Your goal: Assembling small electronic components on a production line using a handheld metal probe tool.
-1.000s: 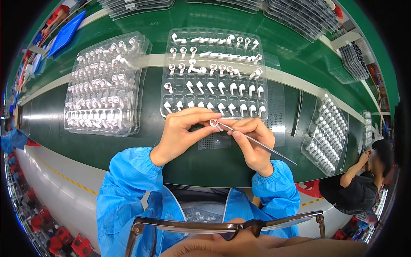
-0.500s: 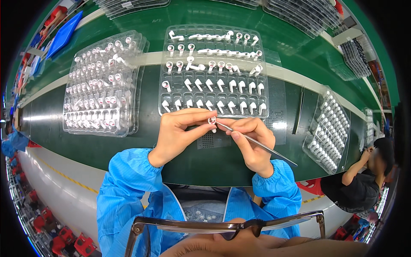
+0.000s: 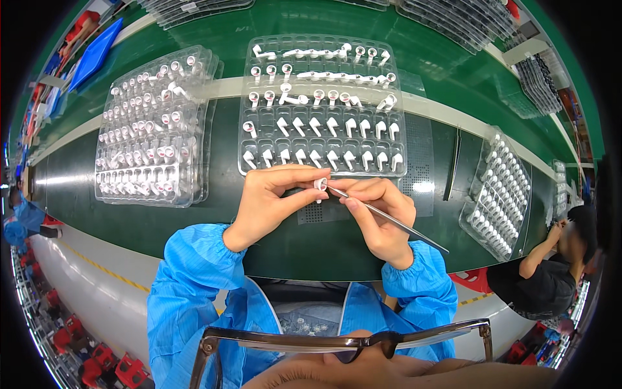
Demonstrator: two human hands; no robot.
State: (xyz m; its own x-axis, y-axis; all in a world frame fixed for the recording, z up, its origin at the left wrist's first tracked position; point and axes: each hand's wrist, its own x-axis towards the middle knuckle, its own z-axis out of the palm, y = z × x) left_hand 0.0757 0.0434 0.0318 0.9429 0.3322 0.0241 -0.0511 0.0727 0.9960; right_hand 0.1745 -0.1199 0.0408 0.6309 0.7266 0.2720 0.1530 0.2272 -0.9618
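Between the thumb and fingers of my left hand (image 3: 275, 198) is a small white earbud shell (image 3: 321, 184), its round open end facing up and its stem pointing down. My right hand (image 3: 382, 214) is closed around slim metal tweezers (image 3: 408, 230). Their tip meets the rim of the shell; whether it carries anything is too small to tell. Just beyond both hands lies a clear plastic tray (image 3: 324, 170) with rows of similar white shells. Some of these show their round open ends, while others lie on their sides with stems angled.
To the left stands a stack of clear trays (image 3: 152, 194) filled with shells. Another filled tray (image 3: 495, 194) lies at the right, near a seated person (image 3: 551, 272). A thin dark strip (image 3: 452, 165) rests on the green table (image 3: 214, 227). More trays (image 3: 453, 23) are piled at the back.
The shell in my left fingers has turned slightly, its stem now pointing more straight down. The tweezers' tip stays at its rim; both hands have barely moved.
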